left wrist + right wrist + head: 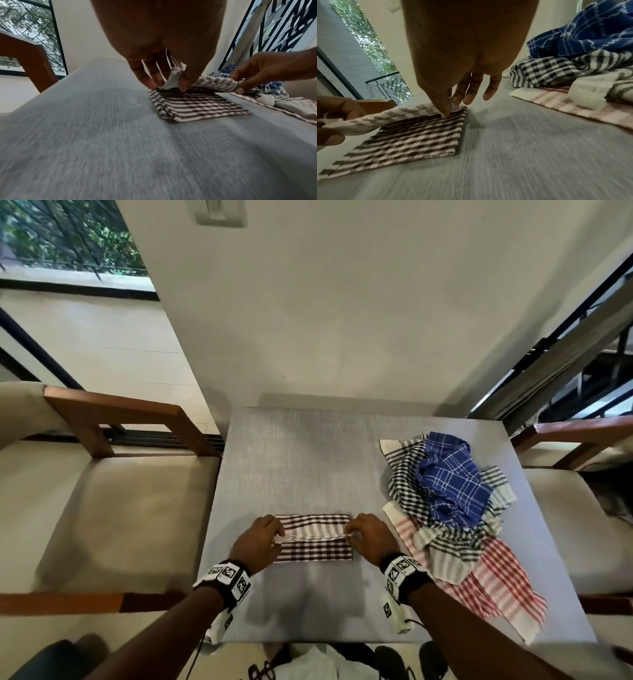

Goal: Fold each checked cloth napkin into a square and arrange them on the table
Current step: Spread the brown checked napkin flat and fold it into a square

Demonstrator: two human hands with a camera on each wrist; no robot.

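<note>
Grey bench [308, 460] filled frame centre; unfolded napkin pile [455, 508] lay at right, blue one on top. Brown checked napkin [315, 549], partly folded, lay lower centre. Left hand [257, 542] fingers pinched its lifted left edge, right hand [368, 537] fingers pinched the right edge, flap raised over the lower layer

Grey table [308, 460], brown checked napkin [315, 551], perhaps four heaped napkins [455, 508]
</note>
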